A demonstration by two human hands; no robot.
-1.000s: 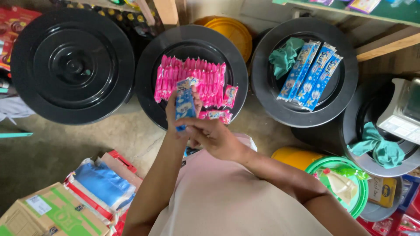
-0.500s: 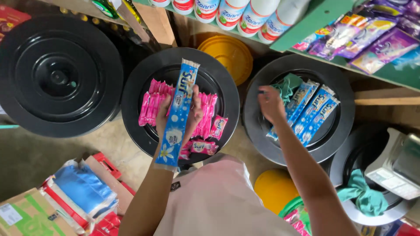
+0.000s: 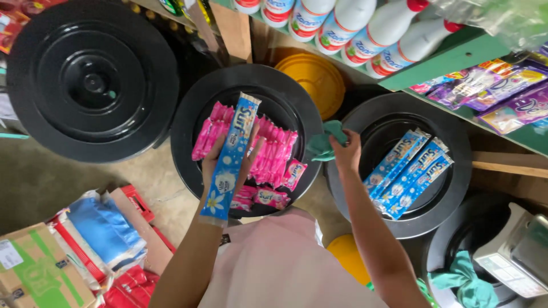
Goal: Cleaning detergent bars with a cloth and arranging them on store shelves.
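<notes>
Left hand (image 3: 228,165), item one: I hold its fingers curled around a long blue sachet strip (image 3: 231,157) above the pink sachets (image 3: 260,154) on the middle black lid (image 3: 188,122). Right hand (image 3: 345,154), item two: pinching a teal cloth (image 3: 324,142) beside the blue strips (image 3: 408,171).

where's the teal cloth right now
In the head view, the crumpled teal cloth is in the right hand, between the two black round lids.

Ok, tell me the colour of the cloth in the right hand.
Teal green cloth, pinched by the right hand; head view.
</notes>
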